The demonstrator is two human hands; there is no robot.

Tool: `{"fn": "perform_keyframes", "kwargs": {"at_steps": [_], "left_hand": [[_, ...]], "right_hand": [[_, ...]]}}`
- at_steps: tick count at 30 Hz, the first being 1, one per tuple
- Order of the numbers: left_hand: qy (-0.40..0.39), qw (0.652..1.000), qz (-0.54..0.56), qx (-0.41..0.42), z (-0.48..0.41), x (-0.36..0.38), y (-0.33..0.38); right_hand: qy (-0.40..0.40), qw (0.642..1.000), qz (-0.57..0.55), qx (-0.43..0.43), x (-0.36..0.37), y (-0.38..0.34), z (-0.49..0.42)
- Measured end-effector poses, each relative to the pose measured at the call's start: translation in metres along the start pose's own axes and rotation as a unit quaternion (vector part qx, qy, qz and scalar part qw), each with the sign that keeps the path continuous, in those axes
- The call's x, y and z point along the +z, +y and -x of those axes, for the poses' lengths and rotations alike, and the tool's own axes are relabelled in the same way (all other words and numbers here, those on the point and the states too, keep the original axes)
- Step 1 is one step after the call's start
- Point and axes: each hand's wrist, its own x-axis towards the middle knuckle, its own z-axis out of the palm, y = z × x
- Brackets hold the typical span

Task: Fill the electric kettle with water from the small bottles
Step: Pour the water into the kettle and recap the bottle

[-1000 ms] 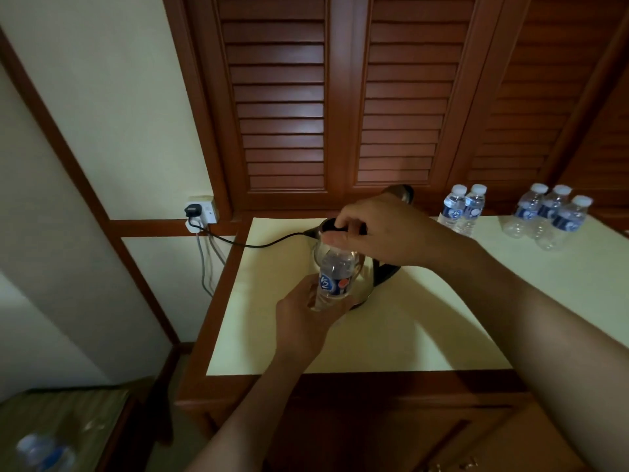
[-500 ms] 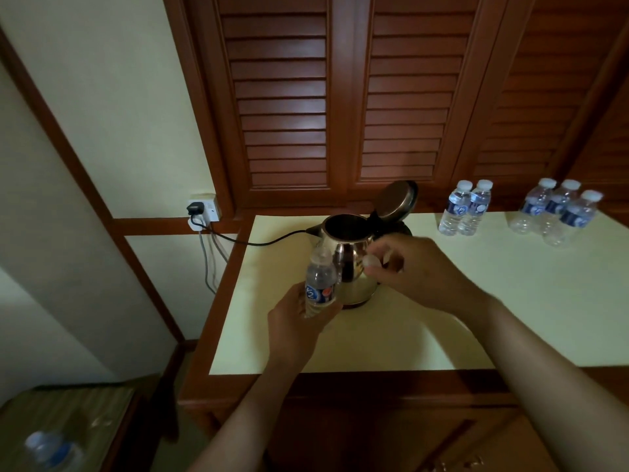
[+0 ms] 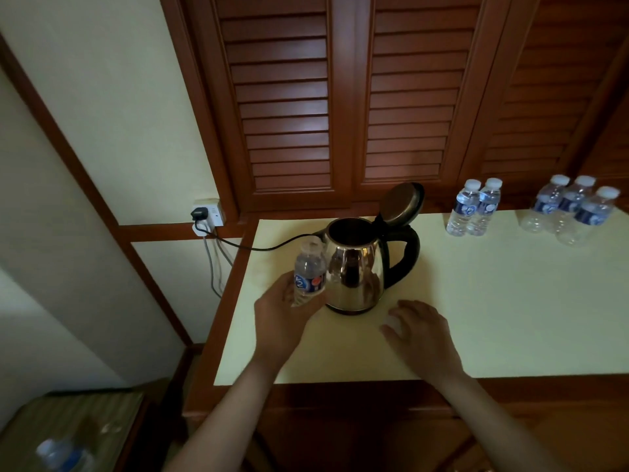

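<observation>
A shiny steel electric kettle [image 3: 354,267] with a black handle stands on the pale countertop [image 3: 493,301], its lid tipped open at the back. My left hand [image 3: 282,318] grips a small water bottle [image 3: 309,272] upright, uncapped, just left of the kettle. My right hand [image 3: 420,335] rests low on the counter in front of the kettle, fingers curled over a small white cap [image 3: 393,322].
Two full small bottles [image 3: 474,207] stand behind the kettle to the right, three more bottles [image 3: 575,212] farther right. The kettle's black cord [image 3: 258,245] runs left to a wall socket [image 3: 206,214]. Louvred wooden doors rise behind. Another bottle [image 3: 59,454] lies on a low side table at lower left.
My right hand twisted the cap off at the bottle's top, then dropped to the counter in front of the kettle with the cap. The bottle moved left of the kettle.
</observation>
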Motion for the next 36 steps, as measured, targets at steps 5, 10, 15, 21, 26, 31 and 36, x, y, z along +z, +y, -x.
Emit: {"fn": "perform_keyframes", "kwargs": {"at_steps": [5, 10, 15, 21, 26, 31, 36], "left_hand": [[0.001, 0.997, -0.066, 0.038, -0.038, -0.02, 0.012], [0.017, 0.988, -0.143, 0.054, -0.078, -0.032, 0.021], [0.024, 0.969, -0.201, 0.139, -0.106, -0.036, 0.023], [-0.006, 0.938, -0.289, 0.189, -0.127, -0.044, 0.025], [-0.024, 0.915, -0.342, 0.213, -0.133, -0.047, 0.025], [-0.022, 0.904, -0.36, 0.229, -0.132, -0.046, 0.028], [-0.021, 0.9, -0.361, 0.244, -0.131, -0.046, 0.032]], "right_hand": [[0.039, 0.999, -0.008, 0.013, -0.009, -0.012, 0.003], [0.047, 0.999, 0.004, 0.018, -0.011, -0.013, 0.005], [0.041, 0.999, 0.009, 0.022, -0.009, -0.013, 0.005], [0.04, 0.999, 0.013, 0.016, -0.008, -0.012, 0.005], [0.056, 0.998, 0.02, 0.007, -0.005, -0.011, 0.005], [0.052, 0.998, 0.013, 0.01, -0.006, -0.01, 0.005], [0.038, 0.999, 0.012, 0.016, -0.007, -0.011, 0.005]]}}
